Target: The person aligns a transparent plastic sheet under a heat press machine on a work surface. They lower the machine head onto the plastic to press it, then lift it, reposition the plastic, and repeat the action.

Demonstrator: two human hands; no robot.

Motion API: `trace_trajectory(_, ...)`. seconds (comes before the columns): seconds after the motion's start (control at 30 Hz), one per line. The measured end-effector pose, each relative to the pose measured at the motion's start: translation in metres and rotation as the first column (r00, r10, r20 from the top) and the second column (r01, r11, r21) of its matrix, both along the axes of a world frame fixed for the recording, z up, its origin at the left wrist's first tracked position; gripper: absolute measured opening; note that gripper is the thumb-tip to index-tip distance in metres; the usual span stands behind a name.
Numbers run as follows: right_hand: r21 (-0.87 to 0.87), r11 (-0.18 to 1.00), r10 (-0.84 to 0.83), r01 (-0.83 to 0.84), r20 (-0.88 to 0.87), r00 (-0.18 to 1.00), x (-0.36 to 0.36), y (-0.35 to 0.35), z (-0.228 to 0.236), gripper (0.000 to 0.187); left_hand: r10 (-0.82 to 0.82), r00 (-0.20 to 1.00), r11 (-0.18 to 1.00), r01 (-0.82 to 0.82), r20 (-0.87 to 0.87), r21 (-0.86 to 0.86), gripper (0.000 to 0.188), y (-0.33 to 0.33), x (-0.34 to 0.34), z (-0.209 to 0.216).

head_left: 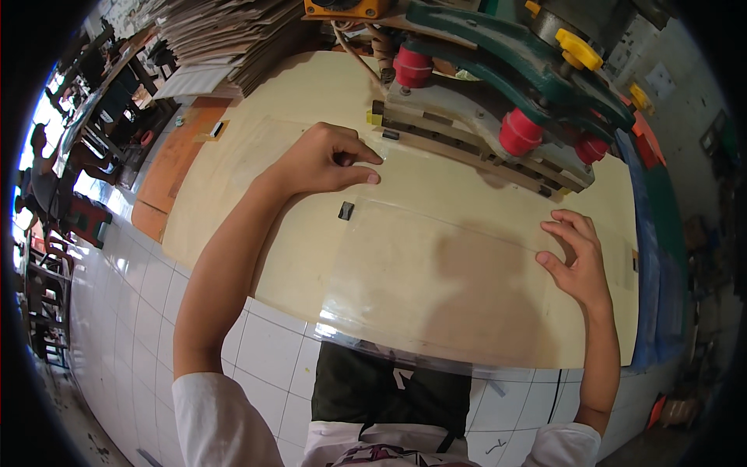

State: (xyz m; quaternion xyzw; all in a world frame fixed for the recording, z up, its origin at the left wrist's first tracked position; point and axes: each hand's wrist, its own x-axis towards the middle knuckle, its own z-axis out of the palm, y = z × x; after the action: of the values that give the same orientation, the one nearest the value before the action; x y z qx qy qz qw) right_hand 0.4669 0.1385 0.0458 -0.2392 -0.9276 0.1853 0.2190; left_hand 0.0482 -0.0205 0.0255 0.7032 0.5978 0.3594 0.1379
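Note:
A clear plastic sheet [389, 288] lies on the pale yellow tabletop in front of me, its near end reaching over the table's front edge. My left hand [331, 159] is above the table, just beyond the sheet's far left corner. Its thumb and index finger are apart, with no object visible between them. At the sheet's right side is my right hand [576, 261], fingers curved and spread, thumb close to the sheet's edge. Beyond both hands hangs the long metal bar [467, 152] of a machine with green arms [482, 54] and red knobs [521, 132].
A small black piece [345, 210] sits on the table left of the sheet. Stacked brown boards [226, 47] stand at the back left. Yellow knobs [578, 50] top the machine. Blue sheeting [657, 296] hangs along the right edge. At far left, a person [48, 175] sits.

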Motion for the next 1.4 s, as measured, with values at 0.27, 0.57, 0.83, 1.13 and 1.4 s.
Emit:
trace_trajectory(0.27,-0.048,0.999,-0.002,-0.001,-0.056,0.998,0.003,0.007,-0.008,0.044,-0.013,1.0,1.0,0.013,0.018,0.014,0.031,-0.001,-0.002,0.0)
trace_trajectory(0.57,-0.117,0.993,-0.015,0.005,-0.084,0.996,0.0,0.003,-0.007,0.045,-0.017,0.999,1.0,0.017,0.033,-0.012,0.029,-0.002,-0.001,0.001)
trace_trajectory(0.83,-0.038,0.999,0.009,-0.01,-0.04,0.999,0.0,0.006,-0.008,0.043,-0.018,0.999,1.0,0.018,0.043,-0.008,0.029,-0.001,-0.003,-0.002)
trace_trajectory(1.13,-0.015,1.0,0.011,-0.012,-0.059,0.998,0.002,0.008,-0.01,0.041,0.009,1.0,1.0,-0.008,0.027,-0.029,0.03,-0.003,-0.003,-0.001)
trace_trajectory(1.4,-0.093,0.995,-0.04,0.031,-0.101,0.994,0.005,0.004,-0.012,0.04,0.003,0.999,1.0,-0.003,-0.033,0.0,0.028,0.002,-0.001,0.001)
